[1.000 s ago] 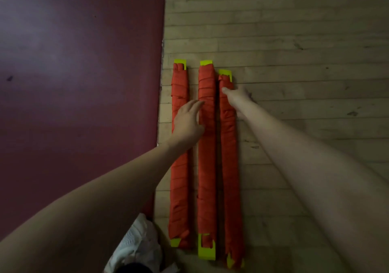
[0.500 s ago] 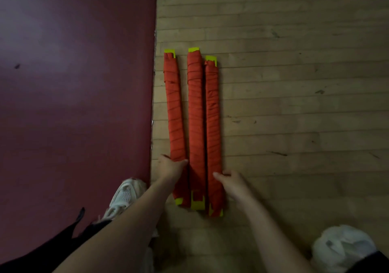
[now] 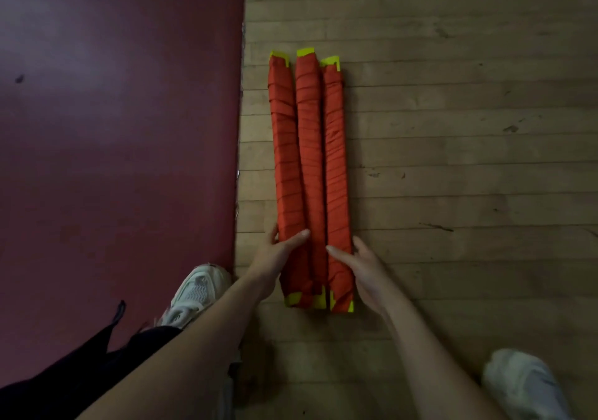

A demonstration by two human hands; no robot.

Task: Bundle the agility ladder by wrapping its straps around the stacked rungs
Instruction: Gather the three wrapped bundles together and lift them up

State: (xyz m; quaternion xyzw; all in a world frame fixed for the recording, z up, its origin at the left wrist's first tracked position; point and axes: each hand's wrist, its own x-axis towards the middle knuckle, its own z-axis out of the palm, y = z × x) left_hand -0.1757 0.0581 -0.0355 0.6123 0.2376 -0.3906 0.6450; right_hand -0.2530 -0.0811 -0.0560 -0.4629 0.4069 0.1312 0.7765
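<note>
Bundles (image 3: pixel 309 173) of strap-wrapped rungs lie side by side on the floor (image 3: pixel 453 160) beside the mat (image 3: pixel 113 160). Your left hand (image 3: pixel 271 258) clasps the leftmost, your right hand (image 3: pixel 367 267) the rightmost; undersides are hidden.

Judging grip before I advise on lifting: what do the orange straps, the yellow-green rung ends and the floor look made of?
Orange straps: seemingly fabric webbing, matte, creased where bands overlap. Rung ends: probably rigid plastic, smooth, with crisp flat corners. Floor: wooden boards, dull worn finish, with seams and scuffs.
</note>
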